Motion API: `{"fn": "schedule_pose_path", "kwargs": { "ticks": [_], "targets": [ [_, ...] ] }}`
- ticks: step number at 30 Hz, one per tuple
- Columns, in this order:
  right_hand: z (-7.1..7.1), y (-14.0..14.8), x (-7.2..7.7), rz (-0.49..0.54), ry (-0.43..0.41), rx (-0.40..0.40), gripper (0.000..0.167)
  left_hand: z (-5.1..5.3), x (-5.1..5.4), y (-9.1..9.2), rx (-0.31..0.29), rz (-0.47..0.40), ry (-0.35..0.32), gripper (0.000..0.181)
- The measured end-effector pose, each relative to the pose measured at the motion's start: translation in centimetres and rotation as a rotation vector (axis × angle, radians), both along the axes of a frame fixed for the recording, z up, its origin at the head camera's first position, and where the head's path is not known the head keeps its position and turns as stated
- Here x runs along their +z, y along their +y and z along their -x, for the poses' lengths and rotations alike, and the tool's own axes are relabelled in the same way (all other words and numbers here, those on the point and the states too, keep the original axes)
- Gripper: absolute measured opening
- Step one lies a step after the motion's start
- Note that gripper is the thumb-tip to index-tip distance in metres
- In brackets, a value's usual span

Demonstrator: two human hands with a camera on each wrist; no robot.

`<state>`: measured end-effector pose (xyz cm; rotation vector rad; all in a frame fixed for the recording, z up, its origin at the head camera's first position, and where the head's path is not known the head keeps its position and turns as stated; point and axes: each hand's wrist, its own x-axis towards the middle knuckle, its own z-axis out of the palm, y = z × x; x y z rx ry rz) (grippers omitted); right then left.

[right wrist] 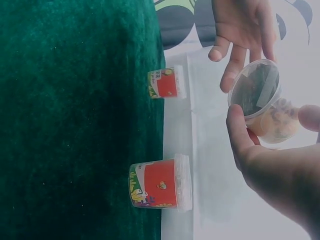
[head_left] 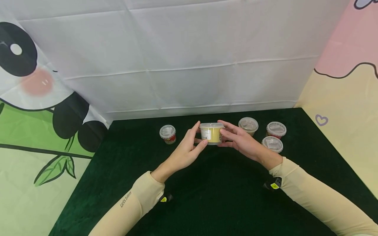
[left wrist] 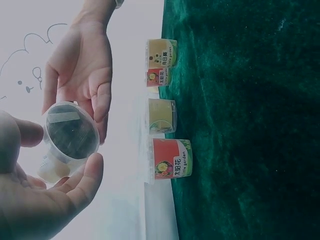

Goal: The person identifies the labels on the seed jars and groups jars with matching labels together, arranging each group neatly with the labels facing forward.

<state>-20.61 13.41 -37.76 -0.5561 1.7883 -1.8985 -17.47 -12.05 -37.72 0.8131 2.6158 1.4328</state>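
A: Which step are we at?

B: I'd call it holding and inspecting: the yellow tub is raised clear of the desk, with its white label facing the wearer in the head view

A: How are the hands set?

B: Narrow, both holding that same tub. The left hand pinches its left side, thumb low and a fingertip up near the rim. The right hand grips the opposite side

A: So the tub is right between them?

B: Yes, touching both, and ahead of the wearer. Its clear top is uppermost in the head view, but I can't tell how far it tilts

A: And around it?

B: 4 more tubs on the desk. The small red tub stands left of the left hand; the pale tub, the red-banded tub and the front tub stand near the right hand

A: What would the next move call for?

B: My judgement: for a turn, an even hold with both hands moving together; for setting down, bare cloth and a level descent. Squeezing hard could loosen the top
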Motion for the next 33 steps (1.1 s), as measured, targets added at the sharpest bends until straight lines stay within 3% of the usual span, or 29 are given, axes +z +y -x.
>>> {"fn": "schedule_pose_path", "kwargs": {
  "ticks": [22, 33],
  "targets": [
    [-0.02, 0.18, -0.13, 0.04, -0.065, 0.025, 0.066, -0.02, -0.05, 0.05, -0.009, 0.001, -0.016, 0.073],
    [0.13, 0.02, -0.42, 0.019, -0.047, 0.035, 0.069, -0.03, -0.28, 0.01, -0.016, -0.05, -0.075, 0.074]
  ]
}}
